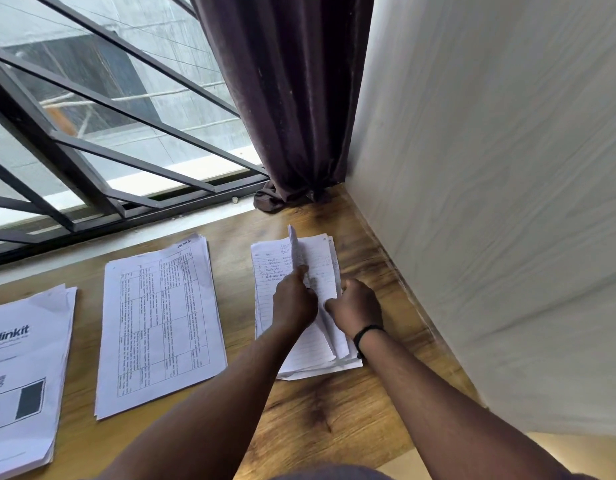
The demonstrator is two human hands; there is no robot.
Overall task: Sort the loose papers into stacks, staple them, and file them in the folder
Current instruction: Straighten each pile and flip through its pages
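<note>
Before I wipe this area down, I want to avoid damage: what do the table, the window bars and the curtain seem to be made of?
Table: wood or wood-look laminate, going by the brown grain and dark knot; smooth, slight sheen.
Window bars: probably metal, dark painted, with flat straight strips.
Curtain: dark purplish-brown fabric, possibly velvety, hanging in soft folds and bunched at the bottom.

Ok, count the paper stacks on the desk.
3. The blinkit stack lies at the left edge, the table-print stack in the middle, and the lined stack on the right under both hands. More may lie out of view.
</note>
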